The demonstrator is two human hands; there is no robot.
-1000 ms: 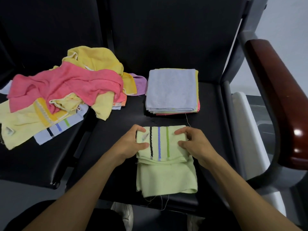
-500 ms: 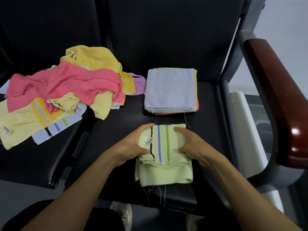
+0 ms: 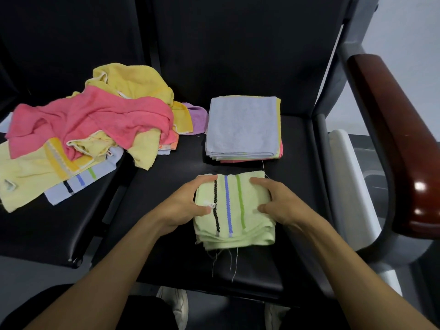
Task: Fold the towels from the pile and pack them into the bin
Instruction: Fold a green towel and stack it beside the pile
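Both hands brought the top flap down toward the body; green towel [image 3: 234,210] now lay squarer on the seat [image 3: 166,177]. Left hand [image 3: 188,206] and right hand [image 3: 278,203] pinched its side edges, equally near. Folded stack [image 3: 242,127] sat just beyond.

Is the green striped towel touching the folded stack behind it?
Apart. The head view shows a strip of black seat between the green striped towel and the folded stack.
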